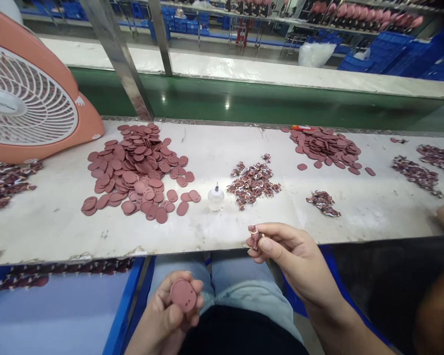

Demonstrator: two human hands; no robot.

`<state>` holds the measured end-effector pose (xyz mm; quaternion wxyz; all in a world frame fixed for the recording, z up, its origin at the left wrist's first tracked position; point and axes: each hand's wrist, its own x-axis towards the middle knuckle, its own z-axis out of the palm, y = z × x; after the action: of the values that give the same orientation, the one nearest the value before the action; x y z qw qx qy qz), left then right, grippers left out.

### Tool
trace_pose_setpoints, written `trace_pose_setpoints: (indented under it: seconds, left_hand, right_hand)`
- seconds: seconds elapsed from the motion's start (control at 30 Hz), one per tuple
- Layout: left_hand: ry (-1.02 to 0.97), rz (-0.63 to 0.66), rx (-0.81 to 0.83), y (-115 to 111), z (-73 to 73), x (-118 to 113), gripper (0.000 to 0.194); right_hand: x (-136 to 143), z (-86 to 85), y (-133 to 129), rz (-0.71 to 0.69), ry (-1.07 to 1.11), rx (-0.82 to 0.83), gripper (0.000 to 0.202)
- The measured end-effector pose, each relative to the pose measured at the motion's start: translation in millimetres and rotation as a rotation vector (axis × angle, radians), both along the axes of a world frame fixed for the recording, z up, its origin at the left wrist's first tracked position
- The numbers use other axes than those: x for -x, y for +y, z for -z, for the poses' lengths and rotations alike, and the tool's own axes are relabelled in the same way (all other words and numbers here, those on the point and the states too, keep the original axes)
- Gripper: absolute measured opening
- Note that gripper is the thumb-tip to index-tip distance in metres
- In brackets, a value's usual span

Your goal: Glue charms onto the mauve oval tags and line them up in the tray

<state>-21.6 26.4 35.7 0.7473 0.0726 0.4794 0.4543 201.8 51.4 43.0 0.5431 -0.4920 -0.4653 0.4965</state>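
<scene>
A round reddish-brown disc point(185, 295) with small dark holes is held in the left hand point(166, 315), low in front of the surface point(225, 148) and over the lap; the grip there is closed about it, with the thumb set near its edge and the fingers curled around it. In the right hand point(298, 259), a small dark-red figure point(254, 237) with a pale band is pinched between thumb and fingers, just above the front edge of the surface. The disc and the figure are kept apart.

On the surface, a large disc pile point(144, 167) is spread to the left, and a clear round bottle point(216, 199) with a thin dark tip is set between it and a figure heap point(254, 185). A second disc pile point(327, 148) is placed farther right, with a smaller figure cluster point(323, 203) lying in front of it. A salmon-coloured fan point(87, 123) is stood at the left end. Below it, a row of figures point(70, 269) is laid in a blue bin point(124, 305). At the right edge, another person's arm point(442, 291) is partly seen, blurred.
</scene>
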Motion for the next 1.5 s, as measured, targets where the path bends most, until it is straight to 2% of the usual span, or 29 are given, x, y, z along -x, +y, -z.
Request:
trace_pose_setpoints:
  seconds: [0.13, 0.27, 0.33, 0.43, 0.63, 0.77, 1.2, 1.5]
  left_hand:
    - [-0.065, 0.064, -0.005, -0.9, -1.6, -4.0, 0.042]
    - [-0.159, 0.137, -0.042, -3.4, 8.9, -2.5, 0.038]
    - [-0.214, 0.179, -0.082, -4.4, 14.8, -0.9, 0.036]
    - [-0.265, 0.211, -0.114, -5.1, 18.4, -0.1, 0.035]
    - [-0.284, 0.214, -0.137, -5.3, 13.7, -0.8, 0.038]
    - [-0.291, 0.239, -0.141, -5.6, 13.2, 1.2, 0.037]
    - [-0.254, 0.278, -0.108, -6.0, 18.3, 3.5, 0.045]
    - [-0.255, 0.261, -0.086, -9.1, 20.2, 2.1, 0.039]
  right_hand:
    - [9.4, 2.8, 1.2, -0.129, 0.201, 0.244, 0.021]
    - [18.2, 1.2, -2.1, -0.236, 0.303, 0.366, 0.014]
    - [22.5, -0.5, -4.2, -0.284, 0.304, 0.338, 0.011]
    - [27.2, -5.3, -6.9, -0.339, 0.166, 0.224, 0.014]
    - [31.8, -23.2, -6.5, -0.460, -0.306, -0.060, 0.015]
    - [36.2, -32.3, -2.9, -0.522, -0.413, -0.171, 0.017]
    - [33.7, -38.9, 2.7, -0.671, -0.559, -0.235, 0.020]
    - [33.5, -37.8, 9.9, -0.714, -0.526, -0.199, 0.015]
